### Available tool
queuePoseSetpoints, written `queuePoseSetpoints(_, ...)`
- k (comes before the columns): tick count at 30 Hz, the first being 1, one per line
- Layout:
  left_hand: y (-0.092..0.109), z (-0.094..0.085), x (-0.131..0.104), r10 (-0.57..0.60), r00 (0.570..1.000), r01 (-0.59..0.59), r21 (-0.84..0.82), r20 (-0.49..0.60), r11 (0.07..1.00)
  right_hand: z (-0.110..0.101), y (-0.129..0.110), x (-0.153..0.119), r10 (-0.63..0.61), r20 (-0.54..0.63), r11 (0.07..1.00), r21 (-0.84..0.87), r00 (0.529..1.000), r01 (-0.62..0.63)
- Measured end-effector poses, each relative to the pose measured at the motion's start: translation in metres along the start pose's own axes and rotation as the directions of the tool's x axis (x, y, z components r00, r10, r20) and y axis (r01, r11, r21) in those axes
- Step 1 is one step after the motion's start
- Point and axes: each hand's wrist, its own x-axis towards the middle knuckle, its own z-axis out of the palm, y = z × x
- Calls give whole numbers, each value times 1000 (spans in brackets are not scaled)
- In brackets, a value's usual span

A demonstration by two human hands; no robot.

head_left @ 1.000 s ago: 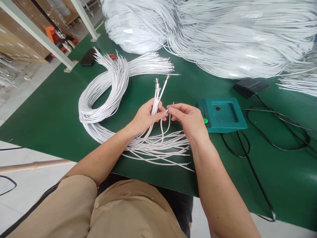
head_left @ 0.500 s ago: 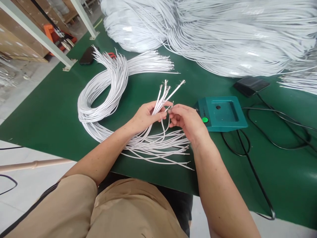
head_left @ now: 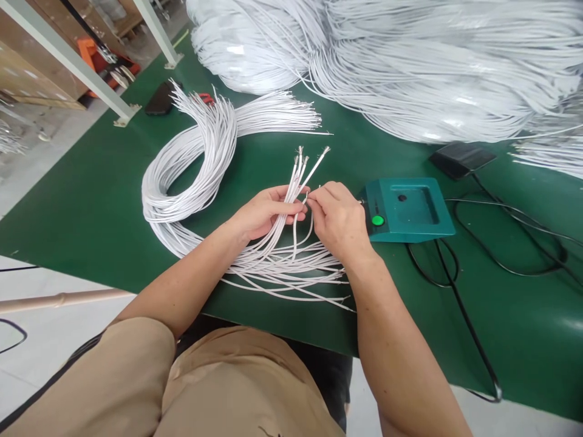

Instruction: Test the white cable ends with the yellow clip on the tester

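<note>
My left hand (head_left: 268,212) is closed around several white cables (head_left: 291,193), whose frayed, stripped ends point up and away from me. Right beside it, my right hand (head_left: 334,215) pinches at the end of one cable near my left fingertips; its curled fingers partly hide that end. Below my hands, more loose cable ends (head_left: 314,267) fan out to the right on the green table. They belong to a curled bundle of white cables (head_left: 159,176) at the left.
A teal device (head_left: 410,209) with a green button stands right of my right hand, with black cords around it. A large heap of white cables (head_left: 432,67) covers the back. A dark object (head_left: 160,99) lies near a metal post (head_left: 86,73).
My right hand has turned, with its back now more upward and its fingers drawn together. The cables in my left hand have shifted slightly left.
</note>
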Motion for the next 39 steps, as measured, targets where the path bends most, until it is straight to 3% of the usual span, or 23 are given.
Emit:
queuePoseSetpoints(2, -3, 0, 2, -1, 999, 2, 7, -36, 1000, -5, 5, -1, -15, 9, 988, -155, 1000, 16)
queuePoseSetpoints(6, -12, 3, 6, 53, 998, -51, 146, -14, 988, -14, 17, -3, 114, 32, 929, -357, 993, -95)
queuePoseSetpoints(10, -17, 10, 6, 84, 995, -94, 314, 45, 945, -15, 22, -4, 116, 135, 917, -396, 984, -54)
queuePoseSetpoints(15, -16, 19, -4, 176, 984, -150, 542, 3, 827, -19, 24, -6, 82, 138, 910, -415, 987, -18)
queuePoseSetpoints(19, -10, 19, -8, 216, 975, -116, 690, -59, 715, -21, 26, -7, 69, 126, 899, -438, 990, -7)
queuePoseSetpoints(27, -15, 16, 8, 184, 975, -68, 626, -123, 777, -22, 26, -2, 133, 155, 891, -451, 979, -50)
queuePoseSetpoints(32, -21, 16, 13, 256, 957, -99, 676, -137, 730, -21, 28, -1, 135, 133, 897, -438, 982, -65)
queuePoseSetpoints(39, -22, 17, 17, 248, 954, -47, 737, -167, 675, -21, 26, 1, 174, 134, 909, -402, 976, -107)
